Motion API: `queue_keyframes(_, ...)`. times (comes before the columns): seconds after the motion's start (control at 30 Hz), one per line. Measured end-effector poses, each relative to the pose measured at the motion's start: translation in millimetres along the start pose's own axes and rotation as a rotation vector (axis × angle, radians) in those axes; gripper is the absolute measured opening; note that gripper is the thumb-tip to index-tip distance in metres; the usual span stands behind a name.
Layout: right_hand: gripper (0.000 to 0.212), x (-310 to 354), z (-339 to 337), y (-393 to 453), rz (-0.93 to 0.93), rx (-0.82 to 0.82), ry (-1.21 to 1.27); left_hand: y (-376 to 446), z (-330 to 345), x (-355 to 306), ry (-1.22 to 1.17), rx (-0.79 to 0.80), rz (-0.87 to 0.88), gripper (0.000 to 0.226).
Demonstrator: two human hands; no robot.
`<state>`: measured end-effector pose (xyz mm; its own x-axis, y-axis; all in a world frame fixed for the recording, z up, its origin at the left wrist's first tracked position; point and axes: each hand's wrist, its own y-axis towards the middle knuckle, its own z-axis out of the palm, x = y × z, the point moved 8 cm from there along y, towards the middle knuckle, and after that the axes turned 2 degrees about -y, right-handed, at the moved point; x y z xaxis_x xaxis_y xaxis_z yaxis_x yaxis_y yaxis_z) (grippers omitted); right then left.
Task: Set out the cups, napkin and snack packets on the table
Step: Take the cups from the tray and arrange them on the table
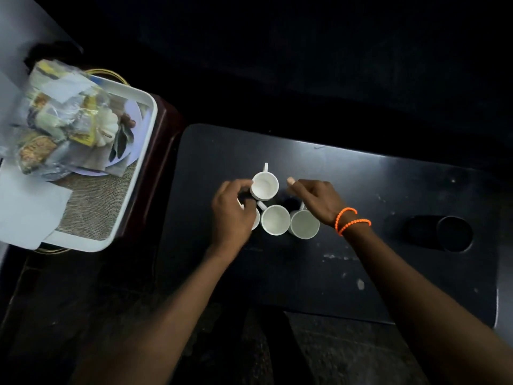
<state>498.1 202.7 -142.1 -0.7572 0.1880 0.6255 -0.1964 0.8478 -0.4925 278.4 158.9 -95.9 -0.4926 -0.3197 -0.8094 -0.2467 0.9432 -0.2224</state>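
Left hand (231, 211) grip on cup (264, 186)

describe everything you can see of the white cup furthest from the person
The far cup is small, white and looks ceramic. It stands upright and seems empty on the dark table, its thin handle pointing away from the person. The left hand has fingertips at its left rim. Three more white cups sit in a row just nearer, and whether they touch it is unclear.
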Motion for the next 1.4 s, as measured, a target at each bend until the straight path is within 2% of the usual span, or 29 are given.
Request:
queue_keyframes(0.07, 0.076, -7, 1, -10, -0.003, 0.013, -0.041, -42, 13, -3, -0.043, 0.001, -0.006, 0.028)
queue_keyframes(0.13, 0.085, -14, -2, -18, -0.010, -0.020, -0.043, -80, 36, 3, -0.113, 0.073, -0.087, 0.025)
queue_keyframes(0.3, 0.082, -30, -7, -40, 0.043, -0.111, 0.016, -133, 98, 34, -0.206, 0.290, -0.441, 0.037)
queue_keyframes(0.43, 0.086, -50, -5, -62, 0.105, -0.180, 0.039, -133, 126, 37, -0.285, 0.376, -0.604, 0.051)
queue_keyframes(0.67, 0.070, -67, -7, -91, 0.174, -0.312, 0.035, -115, 126, 28, -0.252, 0.297, -0.515, 0.036)
queue_keyframes(0.77, 0.076, -78, -3, -99, 0.237, -0.326, 0.140, -122, 128, 29, -0.306, 0.293, -0.476, 0.051)
queue_keyframes(0.9, 0.083, -99, 11, -116, 0.374, -0.382, 0.317, -130, 142, 33, -0.335, 0.372, -0.476, 0.079)
queue_keyframes(0.97, 0.085, -111, 22, -127, 0.470, -0.399, 0.455, -130, 149, 33, -0.354, 0.412, -0.490, 0.081)
queue_keyframes(1.07, 0.067, -120, 38, -145, 0.579, -0.410, 0.694, -136, 157, 31, -0.409, 0.454, -0.536, 0.083)
queue_keyframes(1.4, 0.060, -134, 56, -209, 0.667, -0.447, 0.835, -194, 162, 30, -0.554, 0.471, -0.632, 0.078)
